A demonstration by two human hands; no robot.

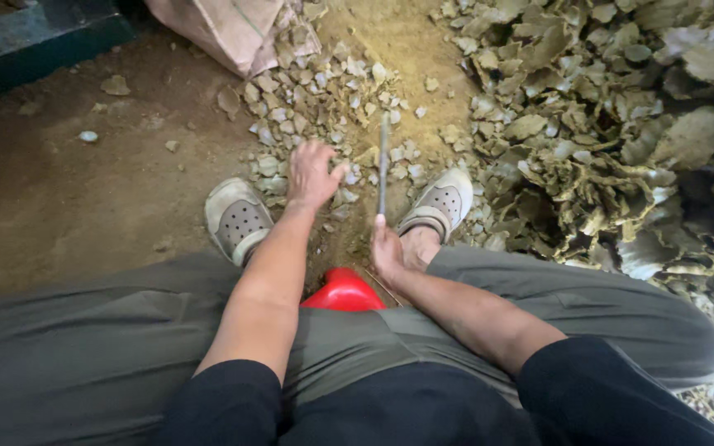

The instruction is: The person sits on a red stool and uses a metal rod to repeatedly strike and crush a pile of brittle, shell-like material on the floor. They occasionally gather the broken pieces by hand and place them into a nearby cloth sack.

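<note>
Dusty earth floor [68, 198] spreads under the seated person, with a big heap of broken shells [613, 140] to the right and a scatter of chips [324, 91] between two grey clogs [237, 219]. Left hand [311, 175] reaches down with fingers spread apart, touching the chips by the left clog. Right hand [387, 252] is clamped on the lower end of a thin rod [383, 161], held nearly upright above the chips, just above a red stool [343, 291].
</note>
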